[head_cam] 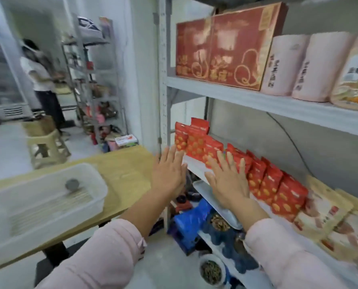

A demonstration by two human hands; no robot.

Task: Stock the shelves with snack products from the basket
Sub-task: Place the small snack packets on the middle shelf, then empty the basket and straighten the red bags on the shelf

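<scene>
Our left hand [169,174] and right hand [228,180], fingers straight and holding nothing, are at the shelf's [196,166] front-left corner. Upright red snack packets [265,180] run in a row along its front edge. The white basket [98,184] holds a grey disc [72,184].

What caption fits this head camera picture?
The left hand and right hand reach toward red snack packets on the shelf.

No writing is legible. Gold characters on the red box [221,49], high above the right hand [228,180], and dark vertical characters on the pink bags [284,65] beside it are too blurred to read.
</scene>
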